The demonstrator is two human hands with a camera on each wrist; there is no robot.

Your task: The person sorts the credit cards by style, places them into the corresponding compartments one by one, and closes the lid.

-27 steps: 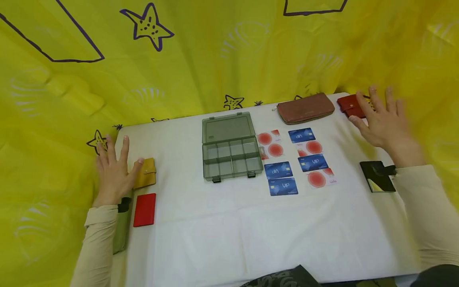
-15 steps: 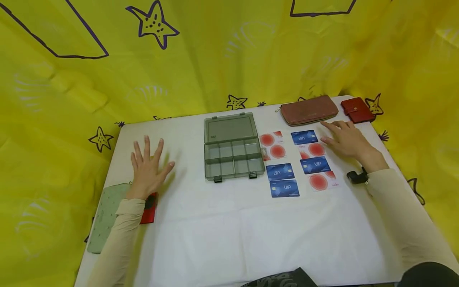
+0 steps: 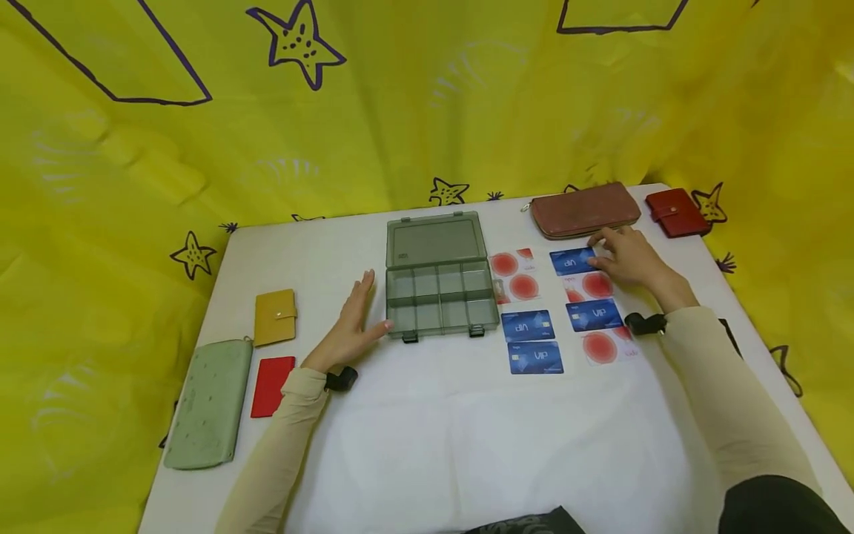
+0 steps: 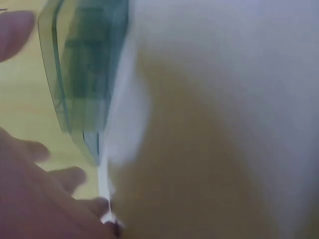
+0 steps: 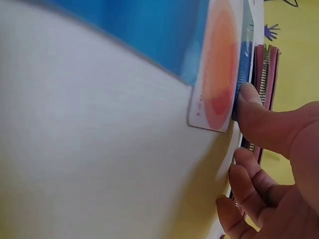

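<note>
Right hand (image 3: 630,259) is down at the far blue card (image 3: 572,260), just in front of the long brown wallet (image 3: 586,210). The wrist view shows its thumb (image 5: 259,124) pressed against that card's edge, other fingers curled loosely, so touching, not really gripping. Left hand (image 3: 350,326) is flat, fingers straight, holding nothing, right beside the open organizer box (image 3: 440,278) on the white table (image 3: 427,437).
</note>
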